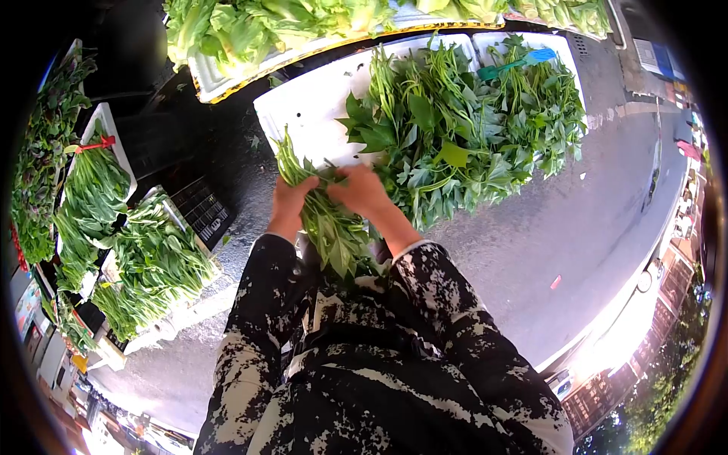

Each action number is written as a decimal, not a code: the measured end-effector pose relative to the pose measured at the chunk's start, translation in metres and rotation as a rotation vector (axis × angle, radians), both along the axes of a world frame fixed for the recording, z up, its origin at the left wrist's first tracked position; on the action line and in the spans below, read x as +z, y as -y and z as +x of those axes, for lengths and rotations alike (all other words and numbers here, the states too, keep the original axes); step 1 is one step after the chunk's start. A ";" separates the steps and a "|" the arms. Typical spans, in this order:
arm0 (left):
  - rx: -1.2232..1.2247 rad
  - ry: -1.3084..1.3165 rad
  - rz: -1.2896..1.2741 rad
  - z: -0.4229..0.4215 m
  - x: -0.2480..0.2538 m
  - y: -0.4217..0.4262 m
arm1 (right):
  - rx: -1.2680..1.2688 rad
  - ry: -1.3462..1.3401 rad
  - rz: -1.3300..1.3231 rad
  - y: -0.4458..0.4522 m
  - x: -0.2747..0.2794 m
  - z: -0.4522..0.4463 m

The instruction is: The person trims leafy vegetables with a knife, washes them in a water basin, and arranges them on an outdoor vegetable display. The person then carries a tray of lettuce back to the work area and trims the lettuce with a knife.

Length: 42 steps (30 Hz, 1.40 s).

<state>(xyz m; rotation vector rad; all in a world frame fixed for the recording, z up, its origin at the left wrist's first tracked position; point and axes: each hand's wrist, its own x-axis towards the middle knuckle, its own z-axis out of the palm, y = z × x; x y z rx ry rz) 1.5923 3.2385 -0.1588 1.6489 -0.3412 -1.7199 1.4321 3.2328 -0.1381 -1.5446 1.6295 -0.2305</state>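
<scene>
The left hand grasps a long-stemmed green leafy bunch; the right hand touches it, grip unclear; white foam box, one o'clock.

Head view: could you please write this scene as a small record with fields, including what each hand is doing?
Left hand: gripping a bunch of leafy greens
Right hand: at the same bunch; blurred, exact grip unclear
Sleeves: black with pale patches
Ahead: white foam tray, greens heap toward its right
On the heap: blue-green object
Far left: bunch with red tie
</scene>
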 end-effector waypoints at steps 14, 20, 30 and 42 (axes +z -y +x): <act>-0.289 0.767 -0.039 -0.040 -0.041 0.034 | -0.443 -0.132 0.031 0.067 -0.044 -0.142; -0.299 0.515 -0.391 -0.001 -0.074 0.021 | -0.844 0.776 0.259 0.031 -0.034 -0.229; -0.809 1.483 -0.081 -0.064 0.025 0.043 | -0.874 0.616 0.098 0.020 -0.010 -0.183; -0.461 0.650 -0.199 -0.173 -0.020 0.055 | -0.280 0.063 0.262 0.053 0.055 -0.144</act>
